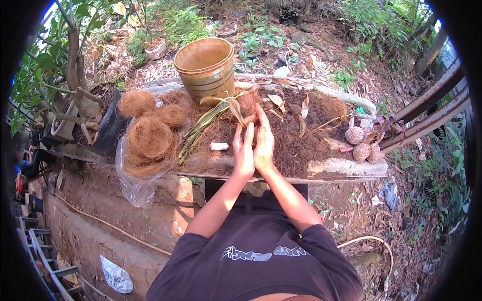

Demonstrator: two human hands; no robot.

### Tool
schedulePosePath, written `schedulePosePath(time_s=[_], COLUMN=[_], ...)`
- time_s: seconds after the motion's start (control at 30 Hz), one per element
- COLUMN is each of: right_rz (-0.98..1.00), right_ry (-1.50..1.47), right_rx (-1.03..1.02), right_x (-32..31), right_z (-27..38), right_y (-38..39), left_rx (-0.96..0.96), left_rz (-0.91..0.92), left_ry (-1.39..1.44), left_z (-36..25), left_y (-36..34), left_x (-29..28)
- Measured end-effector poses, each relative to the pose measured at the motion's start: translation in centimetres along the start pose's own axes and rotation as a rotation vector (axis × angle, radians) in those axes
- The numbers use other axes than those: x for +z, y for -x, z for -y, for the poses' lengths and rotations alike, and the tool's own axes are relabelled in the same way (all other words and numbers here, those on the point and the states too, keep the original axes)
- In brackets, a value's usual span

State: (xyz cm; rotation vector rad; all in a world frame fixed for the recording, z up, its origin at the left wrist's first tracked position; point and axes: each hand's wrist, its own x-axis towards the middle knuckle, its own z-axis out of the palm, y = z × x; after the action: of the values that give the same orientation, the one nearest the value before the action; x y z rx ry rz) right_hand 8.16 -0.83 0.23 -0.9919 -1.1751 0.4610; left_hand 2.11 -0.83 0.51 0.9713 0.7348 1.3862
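My left hand (244,150) and my right hand (264,143) meet palm to palm above the soil (297,146), fingers stretched forward; anything between the palms is hidden. Just beyond their fingertips are a dry tan leaf (234,110) and loose fibre (248,100). A striped green plant (197,138) with long wilted leaves lies left of my hands, beside a small white cylinder (219,146). Behind it stands a large stained yellow-brown pot (203,75). Several clumps of brown fibre (150,143) sit on clear plastic (138,193) at the left.
Several round netted objects (361,152) rest at the slab's right end (331,168), beside curved rusty rails (427,120). A potted woody plant (70,115) stands at the left. A person (30,160) is at the far left edge. A hose (115,224) crosses the ground below.
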Motion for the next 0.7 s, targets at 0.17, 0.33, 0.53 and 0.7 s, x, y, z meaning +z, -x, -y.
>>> schedulePosePath(time_s=[0.17, 0.33, 0.53, 0.7], right_rz=[-0.058, -0.078, -0.067, 0.076], right_ry=[-0.135, -0.120, -0.167, -0.142], right_rx=[0.232, 0.333, 0.275, 0.470], right_x=[-0.8, -1.4, -1.0, -2.2], right_z=[2.4, 1.6, 2.2, 0.1], right_y=[0.2, 0.6, 0.4, 1.2], left_rx=[0.220, 0.229, 0.204, 0.151], left_rz=[-0.022, -0.041, -0.090, -0.105], left_ry=[-0.227, -0.261, -0.223, -0.170], left_z=[0.5, 0.0, 0.0, 0.7], left_y=[0.7, 1.1, 1.2, 1.3], left_x=[0.8, 1.6, 1.9, 1.9])
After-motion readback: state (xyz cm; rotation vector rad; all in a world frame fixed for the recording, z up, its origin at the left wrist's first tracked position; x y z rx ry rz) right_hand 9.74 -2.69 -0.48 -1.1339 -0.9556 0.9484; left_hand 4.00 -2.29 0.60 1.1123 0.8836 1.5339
